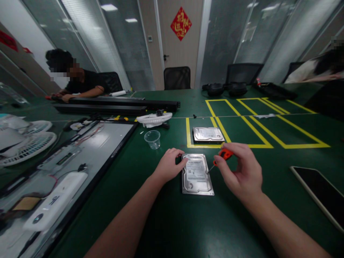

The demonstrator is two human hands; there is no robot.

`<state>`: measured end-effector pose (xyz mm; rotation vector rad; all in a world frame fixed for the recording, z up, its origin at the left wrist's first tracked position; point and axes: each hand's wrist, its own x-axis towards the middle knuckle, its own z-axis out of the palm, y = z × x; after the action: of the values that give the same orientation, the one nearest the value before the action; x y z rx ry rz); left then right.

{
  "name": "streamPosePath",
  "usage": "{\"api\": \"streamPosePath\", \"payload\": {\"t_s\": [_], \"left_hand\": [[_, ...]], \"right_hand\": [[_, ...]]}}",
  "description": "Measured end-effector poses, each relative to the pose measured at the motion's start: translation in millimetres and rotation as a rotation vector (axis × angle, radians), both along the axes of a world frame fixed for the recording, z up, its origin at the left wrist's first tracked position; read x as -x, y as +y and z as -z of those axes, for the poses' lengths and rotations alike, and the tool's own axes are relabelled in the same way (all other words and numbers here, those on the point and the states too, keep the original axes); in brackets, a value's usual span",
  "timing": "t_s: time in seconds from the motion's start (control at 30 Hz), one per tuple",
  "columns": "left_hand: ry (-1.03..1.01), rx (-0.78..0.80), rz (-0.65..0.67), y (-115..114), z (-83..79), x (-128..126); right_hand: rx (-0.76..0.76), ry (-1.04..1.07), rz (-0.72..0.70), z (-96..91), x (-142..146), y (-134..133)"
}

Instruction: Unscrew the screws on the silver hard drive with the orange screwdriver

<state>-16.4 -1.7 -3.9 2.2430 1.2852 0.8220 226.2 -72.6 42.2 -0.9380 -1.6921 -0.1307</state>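
Note:
A silver hard drive (pixel 198 181) lies label side up on the green table in front of me. My left hand (pixel 170 165) grips its upper left edge, thumb on top and fingers along the side. In my right hand (pixel 242 172) is a screwdriver (pixel 225 154) with an orange and black handle, pinched between thumb and fingers. Its thin shaft slants down to the left, and the tip meets the drive's right edge. Whether the tip sits in a screw is too small to tell. A second hard drive (pixel 208 134) rests farther back, inside a yellow taped rectangle.
A clear plastic cup (pixel 152 139) and a white fan part (pixel 154 119) stand left of the drive. An opened flat panel (pixel 107 138) fills the left side, with fan grilles beyond. At right lies a phone (pixel 319 193). Two other people sit across the table.

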Motion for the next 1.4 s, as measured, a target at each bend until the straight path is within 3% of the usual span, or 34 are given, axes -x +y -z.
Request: {"api": "streamPosePath", "payload": {"t_s": [0.6,0.83,0.97,1.4], "left_hand": [[0.002,0.000,-0.001,0.7,1.2,0.6],[0.005,-0.010,0.000,0.6,1.0,0.1],[0.012,-0.005,-0.005,0.4,0.7,0.1],[0.012,-0.004,-0.004,-0.1,0.5,0.6]], "right_hand": [[0.133,0.058,-0.001,-1.3,2.5,-8.7],[0.041,0.005,-0.023,-0.8,1.0,-2.4],[-0.018,-0.044,0.038,-1.0,-0.1,-0.5],[0.030,-0.040,0.046,-0.4,0.9,-3.6]]}}
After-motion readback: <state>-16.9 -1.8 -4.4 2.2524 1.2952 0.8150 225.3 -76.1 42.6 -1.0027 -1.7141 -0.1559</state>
